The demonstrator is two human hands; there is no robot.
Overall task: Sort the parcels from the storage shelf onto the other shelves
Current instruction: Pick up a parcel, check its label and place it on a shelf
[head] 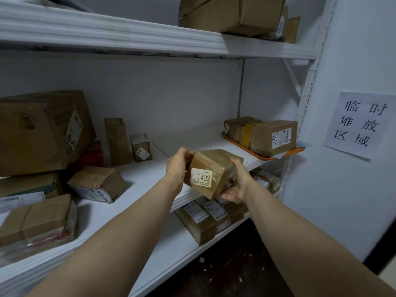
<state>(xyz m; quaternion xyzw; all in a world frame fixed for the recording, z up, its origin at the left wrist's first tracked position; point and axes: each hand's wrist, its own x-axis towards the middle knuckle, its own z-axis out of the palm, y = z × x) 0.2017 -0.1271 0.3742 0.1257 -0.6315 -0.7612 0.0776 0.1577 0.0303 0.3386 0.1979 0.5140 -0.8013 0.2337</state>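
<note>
A small brown cardboard parcel [211, 168] with a white label reading 1402 is held tilted in the air, just in front of the middle shelf [150, 174] of the white storage rack. My left hand [179, 162] grips its left side. My right hand [236, 183] cups its right side and underside, fingers curled beneath it. Both forearms reach in from the bottom of the view. The parcel's far side is hidden.
Several brown parcels [42, 129] crowd the middle shelf's left end. Two boxes sit on an orange tray [263, 156] at its right end. More parcels lie on the lower shelf [205, 219] and the top shelf [233, 16]. A paper sign [360, 123] hangs on the right wall.
</note>
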